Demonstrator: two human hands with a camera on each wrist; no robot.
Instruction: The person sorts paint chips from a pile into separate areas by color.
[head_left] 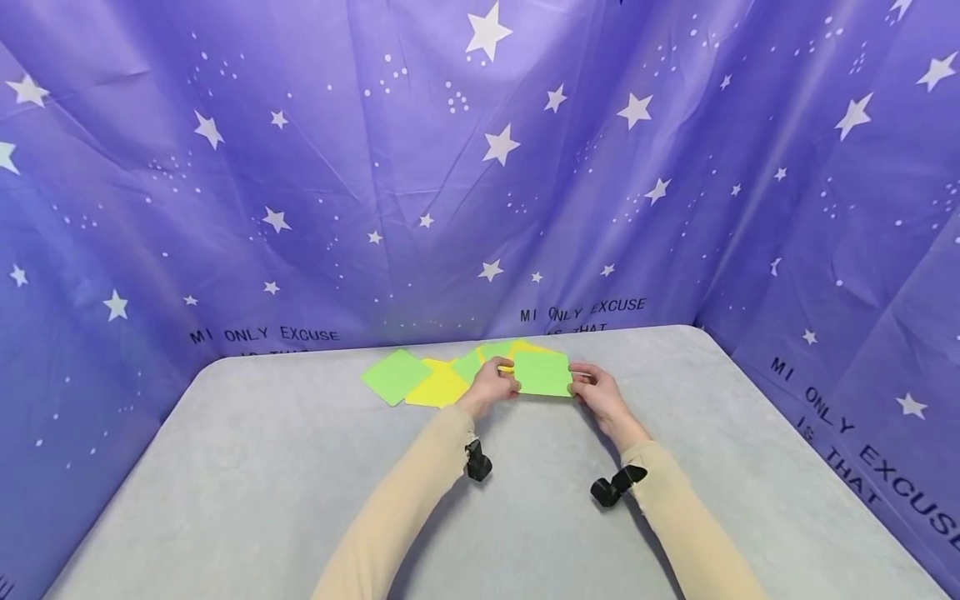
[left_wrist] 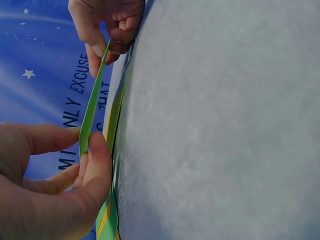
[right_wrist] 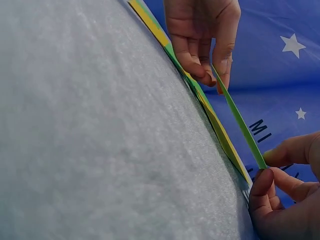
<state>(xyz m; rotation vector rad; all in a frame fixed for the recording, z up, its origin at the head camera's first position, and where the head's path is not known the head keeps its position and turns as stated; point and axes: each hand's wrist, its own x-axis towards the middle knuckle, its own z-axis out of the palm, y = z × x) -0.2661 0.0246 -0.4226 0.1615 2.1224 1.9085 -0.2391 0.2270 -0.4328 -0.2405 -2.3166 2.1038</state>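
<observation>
Between both hands a green paper square [head_left: 543, 372] is stretched flat, raised above the table in the wrist views. My left hand [head_left: 491, 387] pinches its left edge between thumb and fingers, while my right hand [head_left: 598, 395] pinches the opposite edge. Seen edge-on in the left wrist view, the green paper square [left_wrist: 92, 107] looks like a thin, slightly bent strip. Behind and to the left, a row of overlapping sheets lies on the table: a green sheet [head_left: 396, 377] at the far left, a yellow sheet [head_left: 438, 385] beside it, and more green and yellow ones partly hidden by the hands.
The grey table [head_left: 300, 483] reaches back to a purple curtain [head_left: 420, 150] with white stars and printed letters. Black wrist cameras sit on both wrists, the left camera [head_left: 477, 461] and the right camera [head_left: 617, 487], over the table's middle.
</observation>
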